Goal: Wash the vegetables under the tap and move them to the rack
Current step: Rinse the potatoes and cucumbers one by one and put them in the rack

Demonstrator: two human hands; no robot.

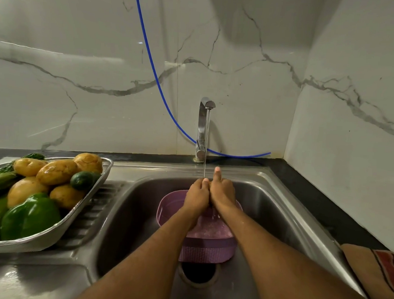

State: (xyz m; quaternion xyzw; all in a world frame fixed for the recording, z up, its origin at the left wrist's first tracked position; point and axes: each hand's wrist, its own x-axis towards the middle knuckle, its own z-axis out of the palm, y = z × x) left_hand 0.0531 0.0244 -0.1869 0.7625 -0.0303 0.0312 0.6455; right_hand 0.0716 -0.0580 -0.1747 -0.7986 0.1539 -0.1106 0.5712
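My left hand (196,195) and my right hand (223,193) are pressed side by side under the thin water stream (205,154) that runs from the chrome tap (202,124). Their fingers curl inward, and one right finger sticks up. Whatever lies between them is hidden. Both hands hover over a purple perforated basket (168,208) standing in the steel sink (141,205). On the drainboard to the left, a steel tray rack (80,214) holds several potatoes (56,171), a green capsicum (30,217), a cucumber (81,180) and leafy greens (6,168).
A blue hose (150,59) hangs down the marble wall and runs behind the tap. A brown striped cloth (376,270) lies on the black counter at the right. The sink drain (198,275) is open below the basket.
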